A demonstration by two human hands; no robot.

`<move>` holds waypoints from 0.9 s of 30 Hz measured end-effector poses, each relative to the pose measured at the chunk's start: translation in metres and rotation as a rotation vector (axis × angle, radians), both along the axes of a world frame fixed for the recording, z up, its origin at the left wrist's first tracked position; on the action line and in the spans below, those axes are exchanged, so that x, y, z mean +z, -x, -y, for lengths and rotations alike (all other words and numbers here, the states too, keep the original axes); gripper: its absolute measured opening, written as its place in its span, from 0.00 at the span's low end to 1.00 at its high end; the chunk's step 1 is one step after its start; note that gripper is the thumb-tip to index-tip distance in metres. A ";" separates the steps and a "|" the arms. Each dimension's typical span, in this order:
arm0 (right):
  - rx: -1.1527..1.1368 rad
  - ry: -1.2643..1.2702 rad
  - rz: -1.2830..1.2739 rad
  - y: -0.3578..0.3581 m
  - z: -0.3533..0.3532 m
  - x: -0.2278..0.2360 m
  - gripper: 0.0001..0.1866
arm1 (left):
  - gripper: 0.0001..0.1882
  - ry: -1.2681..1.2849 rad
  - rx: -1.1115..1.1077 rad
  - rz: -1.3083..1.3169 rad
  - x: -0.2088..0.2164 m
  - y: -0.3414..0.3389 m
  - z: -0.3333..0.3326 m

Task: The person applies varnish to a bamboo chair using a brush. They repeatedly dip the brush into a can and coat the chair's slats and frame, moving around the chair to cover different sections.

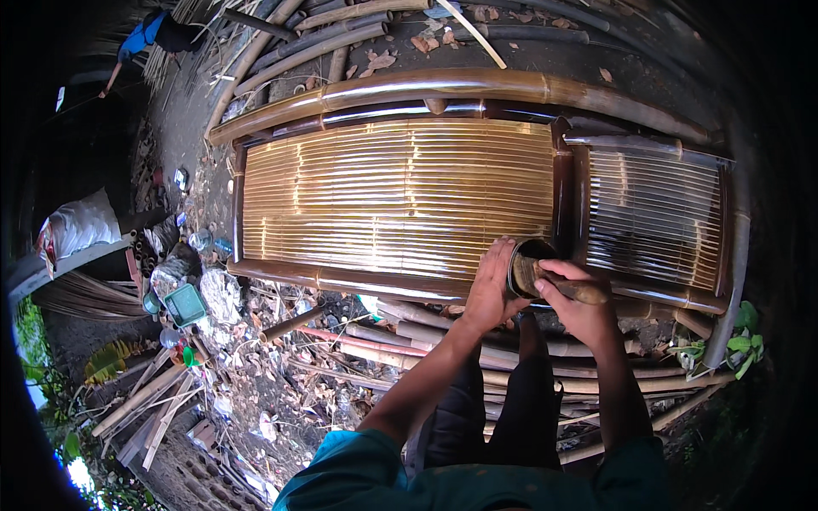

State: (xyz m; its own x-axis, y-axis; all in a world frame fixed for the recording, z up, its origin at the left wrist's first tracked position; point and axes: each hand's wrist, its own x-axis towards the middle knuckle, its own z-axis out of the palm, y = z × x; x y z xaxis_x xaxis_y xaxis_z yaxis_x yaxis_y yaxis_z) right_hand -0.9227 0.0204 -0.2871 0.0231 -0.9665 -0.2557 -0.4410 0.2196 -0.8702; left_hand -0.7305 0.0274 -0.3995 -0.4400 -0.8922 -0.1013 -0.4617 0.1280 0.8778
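Note:
My left hand [487, 288] is wrapped round a round dark can [518, 274], its open mouth tilted up toward me. In my right hand [586, 313] is a brush [583, 291], gripped by its brown wooden handle. The brush head reaches into the can's mouth, so its bristles are mostly hidden. Both hands are over the near edge of a long bamboo bench [388, 192] with glossy split-bamboo slats and a dark brown frame. A shorter slatted section [652, 213] joins it on the right, behind a dark crosspiece [563, 192].
Bamboo poles [319, 53] are piled beyond the bench, and more poles [588, 372] lie around my legs. Leaves and litter cover the ground at left, near a green plastic basket [185, 305] and a white sack [85, 223]. Another person [145, 36] in blue is at far left.

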 end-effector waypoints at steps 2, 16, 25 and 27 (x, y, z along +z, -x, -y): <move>-0.038 0.106 0.015 0.000 -0.005 -0.009 0.15 | 0.59 0.031 -0.041 -0.018 -0.006 0.006 0.004; -0.197 0.040 0.189 0.020 -0.018 -0.017 0.15 | 0.57 -0.146 -0.012 -0.182 -0.018 0.016 0.012; -0.763 -0.182 0.795 0.068 -0.058 -0.050 0.13 | 0.58 -0.176 0.117 -0.357 0.007 0.035 0.032; -0.922 -0.081 1.096 0.093 -0.061 -0.061 0.13 | 0.59 -0.104 0.175 -0.319 0.005 0.041 0.031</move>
State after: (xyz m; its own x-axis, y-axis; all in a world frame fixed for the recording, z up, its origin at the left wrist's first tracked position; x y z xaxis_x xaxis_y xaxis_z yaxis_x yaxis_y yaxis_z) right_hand -1.0154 0.0813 -0.3481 -0.3747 -0.7289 -0.5730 0.7563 0.1172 -0.6436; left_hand -0.7720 -0.0041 -0.3942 -0.3062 -0.9488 -0.0775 -0.1696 -0.0257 0.9852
